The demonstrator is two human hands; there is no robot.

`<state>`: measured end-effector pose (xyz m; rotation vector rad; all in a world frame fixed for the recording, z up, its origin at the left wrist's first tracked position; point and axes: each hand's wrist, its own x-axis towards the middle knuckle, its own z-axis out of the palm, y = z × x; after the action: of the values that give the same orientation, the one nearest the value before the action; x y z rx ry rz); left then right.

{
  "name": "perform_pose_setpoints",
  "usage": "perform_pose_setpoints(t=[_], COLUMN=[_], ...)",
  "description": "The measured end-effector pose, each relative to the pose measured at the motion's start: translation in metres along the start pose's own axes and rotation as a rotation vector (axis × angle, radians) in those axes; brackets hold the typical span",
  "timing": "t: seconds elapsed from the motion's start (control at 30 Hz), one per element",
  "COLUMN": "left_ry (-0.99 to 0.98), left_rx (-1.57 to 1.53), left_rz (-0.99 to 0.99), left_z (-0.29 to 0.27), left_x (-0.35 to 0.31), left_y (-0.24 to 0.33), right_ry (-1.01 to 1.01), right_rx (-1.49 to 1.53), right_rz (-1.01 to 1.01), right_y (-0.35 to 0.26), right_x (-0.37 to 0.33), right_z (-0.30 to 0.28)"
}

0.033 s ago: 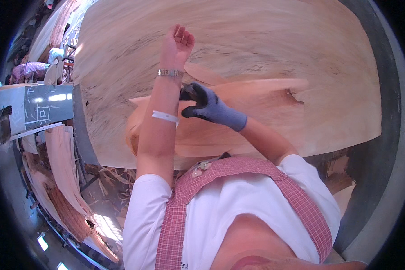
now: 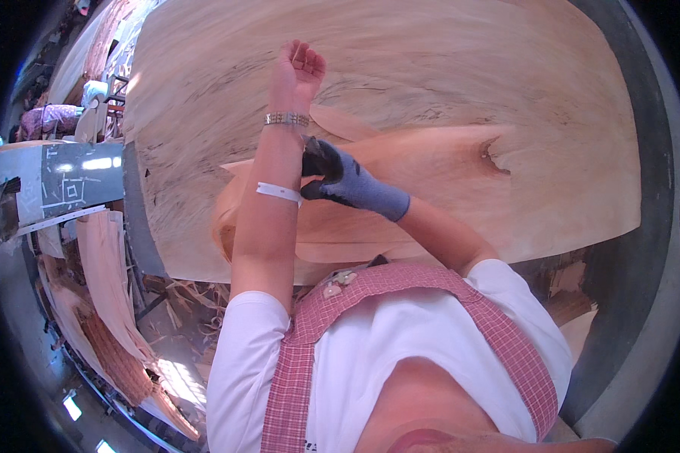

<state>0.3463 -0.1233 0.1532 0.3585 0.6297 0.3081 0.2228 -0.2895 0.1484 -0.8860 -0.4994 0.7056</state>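
My left hand (image 2: pixel 302 69) is bare, held palm up over a large pale wood veneer sheet (image 2: pixel 461 68). Its fingers are curled in, and nothing shows in them. The left wrist carries a metal watch band (image 2: pixel 285 119), and a white strip (image 2: pixel 278 192) circles the forearm. Against that forearm's right side is my right hand (image 2: pixel 338 177), in a grey-blue glove with dark palm and fingers. Its thumb and fingers are bent around something dark that I cannot make out. Beneath both arms lies a smaller, curled orange-toned veneer piece (image 2: pixel 408 170) with a dark-edged knot hole (image 2: pixel 493 155).
A grey-green table (image 2: pixel 83 177) with white markings stands at the left. Long veneer strips (image 2: pixel 106 272) and rough bark pieces (image 2: pixel 113 362) lie below it. Wood scraps (image 2: pixel 181 309) litter the floor near my body. Another person in patterned clothing (image 2: pixel 49 121) is at the far left.
My right hand has shifted slightly left, closer against the left forearm. The smaller veneer piece's right-hand end, blurred before, now looks sharp. My left arm has barely moved.
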Motion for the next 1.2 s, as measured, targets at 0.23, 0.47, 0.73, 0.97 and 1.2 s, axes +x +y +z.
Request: perform_pose_setpoints(t=[0.23,0.47,0.73,0.97,1.2], left_ry=[-0.040,-0.467,-0.686,-0.690,-0.609], left_rx=[0.308,2.244,2.384,2.371,2.408], left_rz=[0.136,0.993,0.948,0.930,0.978], left_z=[-0.024,-0.104,-0.128,-0.116,-0.112], left_x=[0.028,0.015,0.018,0.020,0.013], left_y=[-0.006,-0.053,-0.054,-0.050,-0.053], right_ry=[-0.119,-0.257,0.112,0.128,0.188], right_rx=[-0.160,-0.317,0.091,0.340,0.397], right_rz=[0.581,0.602,0.417,0.014,-0.004], right_y=[-0.030,-0.062,-0.092,-0.072,-0.070], right_x=[-0.013,-0.031,-0.096,-0.110,-0.095], right_z=[-0.006,-0.055,-0.128,-0.165,-0.163])
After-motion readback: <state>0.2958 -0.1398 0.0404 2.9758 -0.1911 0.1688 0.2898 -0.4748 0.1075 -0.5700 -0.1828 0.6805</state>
